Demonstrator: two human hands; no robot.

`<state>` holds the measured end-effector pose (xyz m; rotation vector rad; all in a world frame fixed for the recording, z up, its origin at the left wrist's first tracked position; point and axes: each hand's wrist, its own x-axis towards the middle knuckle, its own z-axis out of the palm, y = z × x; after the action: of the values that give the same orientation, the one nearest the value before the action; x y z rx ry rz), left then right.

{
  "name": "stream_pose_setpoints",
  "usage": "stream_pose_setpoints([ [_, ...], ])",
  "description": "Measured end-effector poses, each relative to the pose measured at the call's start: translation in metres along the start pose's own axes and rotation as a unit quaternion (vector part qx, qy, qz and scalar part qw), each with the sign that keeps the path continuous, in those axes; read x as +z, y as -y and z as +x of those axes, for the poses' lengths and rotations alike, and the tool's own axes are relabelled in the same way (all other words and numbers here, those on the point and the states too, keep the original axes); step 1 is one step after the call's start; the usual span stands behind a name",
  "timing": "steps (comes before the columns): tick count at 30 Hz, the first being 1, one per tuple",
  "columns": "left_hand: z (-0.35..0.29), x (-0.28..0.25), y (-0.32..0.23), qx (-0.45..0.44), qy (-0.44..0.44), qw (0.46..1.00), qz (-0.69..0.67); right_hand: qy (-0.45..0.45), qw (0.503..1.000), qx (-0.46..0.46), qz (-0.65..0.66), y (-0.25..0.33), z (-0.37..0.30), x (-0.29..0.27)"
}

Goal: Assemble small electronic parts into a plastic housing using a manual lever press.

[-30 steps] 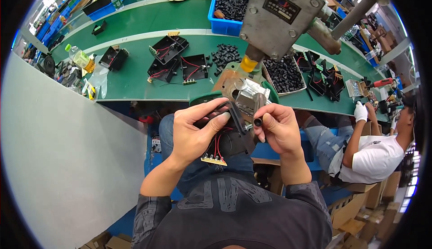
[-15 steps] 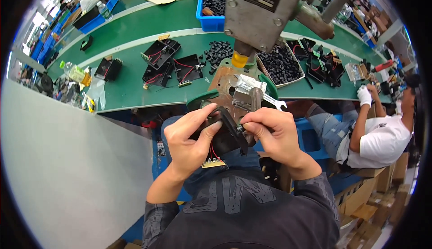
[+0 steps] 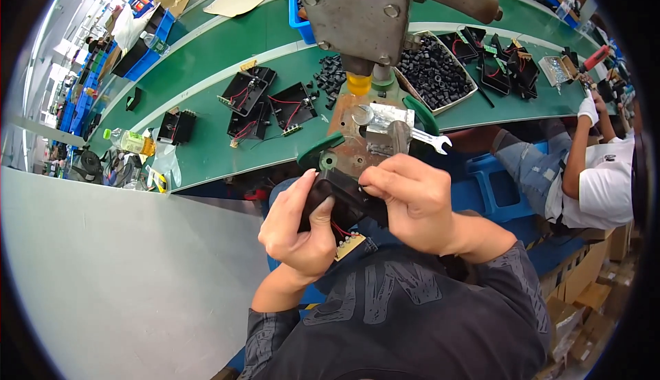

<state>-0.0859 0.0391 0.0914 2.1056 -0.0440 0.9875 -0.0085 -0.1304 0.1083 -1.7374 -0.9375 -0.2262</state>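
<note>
In front of the press, my left hand grips a black plastic box, with the thumb bent against its near face and the fingers along its left side. Red wires run from the box to a small tan circuit board, which hangs below it. My right hand is closed in a pinch at the box's right edge. Whatever lies between those fingertips is too small and hidden to name. Just beyond both hands is the press's rusty base plate.
A grey press with a yellow ram tip stands ahead. A wrench lies on its base. Black boxes with red wires, loose black parts and a filled carton are on the green bench. A co-worker sits at right.
The black box has been tilted, so more of its broad face shows. My right hand has turned over at its edge, knuckles now higher. The whole view has shifted a little.
</note>
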Motion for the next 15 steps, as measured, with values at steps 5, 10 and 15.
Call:
stream_pose_setpoints([
  [5,0.006,0.009,0.027,-0.217,-0.004,0.967,-0.13,-0.059,0.997,-0.037,-0.045,-0.003,0.015,0.003],
  [10,-0.002,-0.005,0.037,-0.322,0.005,0.915,-0.242,0.028,0.979,-0.129,-0.156,0.006,0.006,0.033],
  [15,-0.018,-0.024,0.039,-0.345,-0.008,0.885,-0.313,0.081,0.989,-0.087,-0.089,0.006,0.002,0.033],
])
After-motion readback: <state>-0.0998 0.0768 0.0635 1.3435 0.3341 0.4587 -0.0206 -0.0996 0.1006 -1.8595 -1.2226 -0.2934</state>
